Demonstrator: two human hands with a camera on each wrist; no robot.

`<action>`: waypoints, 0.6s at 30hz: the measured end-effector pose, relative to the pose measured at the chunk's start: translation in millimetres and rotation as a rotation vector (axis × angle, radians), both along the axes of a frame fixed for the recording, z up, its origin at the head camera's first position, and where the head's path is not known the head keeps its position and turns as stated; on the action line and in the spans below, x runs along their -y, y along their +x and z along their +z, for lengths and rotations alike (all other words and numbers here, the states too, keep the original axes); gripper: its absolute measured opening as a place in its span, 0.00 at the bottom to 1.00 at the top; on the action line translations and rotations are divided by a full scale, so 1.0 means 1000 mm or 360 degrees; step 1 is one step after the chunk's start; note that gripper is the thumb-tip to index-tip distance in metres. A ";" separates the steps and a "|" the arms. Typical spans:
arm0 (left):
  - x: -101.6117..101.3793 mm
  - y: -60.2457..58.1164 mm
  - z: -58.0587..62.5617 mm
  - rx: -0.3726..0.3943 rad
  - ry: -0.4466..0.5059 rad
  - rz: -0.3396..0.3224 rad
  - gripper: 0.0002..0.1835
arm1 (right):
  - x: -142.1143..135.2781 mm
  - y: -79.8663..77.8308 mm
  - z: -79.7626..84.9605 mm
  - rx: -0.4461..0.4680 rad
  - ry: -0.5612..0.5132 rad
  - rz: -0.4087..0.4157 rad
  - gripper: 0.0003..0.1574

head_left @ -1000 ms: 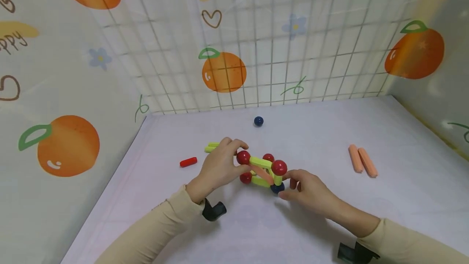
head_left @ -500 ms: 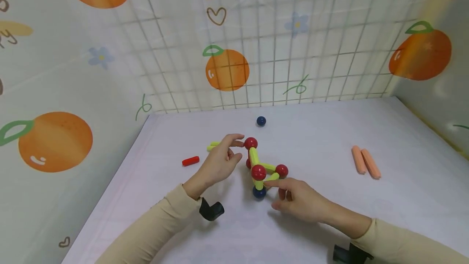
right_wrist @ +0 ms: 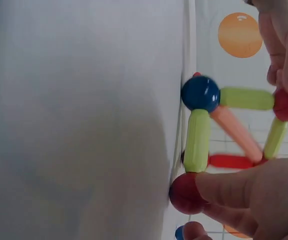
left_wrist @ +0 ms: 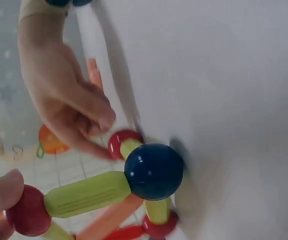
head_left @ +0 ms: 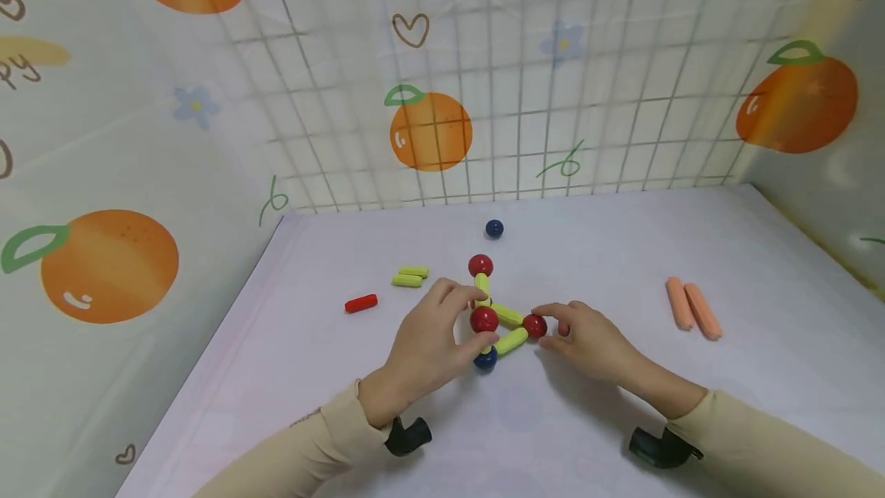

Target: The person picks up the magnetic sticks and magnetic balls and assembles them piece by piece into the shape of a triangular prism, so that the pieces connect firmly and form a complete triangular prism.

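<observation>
While the near upper red ball (head_left: 484,320) of a ball-and-rod frame (head_left: 508,315) is pinched between the thumb and fingers of the left hand (head_left: 427,346), the right-hand red ball (head_left: 535,327), low on the same frame, is held by the right hand (head_left: 588,344) between thumb and index finger. Both hands are kept only partly closed, with the fingers bent about the balls and a gap left between thumb and palm.

The frame is set on the white table (head_left: 588,252), near its middle. Directly beneath the left hand's ball, a dark blue ball (right_wrist: 200,94) is joined to it by an upright yellow-green rod (right_wrist: 246,98). By another yellow-green rod (right_wrist: 197,140), the blue ball is linked to the ball held on the right. Within the frame, a slanting orange rod (right_wrist: 238,134) and a red rod (right_wrist: 231,161) can be seen. Beyond the near upper ball, a far red ball (head_left: 480,266) is carried untouched.
</observation>
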State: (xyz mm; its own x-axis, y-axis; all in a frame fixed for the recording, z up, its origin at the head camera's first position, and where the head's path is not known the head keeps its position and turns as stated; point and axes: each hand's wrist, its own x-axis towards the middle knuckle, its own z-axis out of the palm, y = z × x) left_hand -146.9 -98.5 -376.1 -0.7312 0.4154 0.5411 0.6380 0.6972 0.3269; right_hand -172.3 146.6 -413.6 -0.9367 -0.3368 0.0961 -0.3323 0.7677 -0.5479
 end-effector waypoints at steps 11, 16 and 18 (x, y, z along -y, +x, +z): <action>0.021 -0.036 0.001 0.0064 0.0198 0.0224 0.18 | 0.010 0.019 0.011 0.0106 -0.0052 0.0216 0.22; 0.024 -0.050 0.001 0.0167 0.0269 0.0233 0.17 | 0.011 0.012 0.031 -0.0276 -0.0153 0.0098 0.26; 0.030 -0.054 0.002 0.0222 0.0257 0.0281 0.18 | 0.009 0.003 0.040 -0.0447 -0.0197 0.0022 0.30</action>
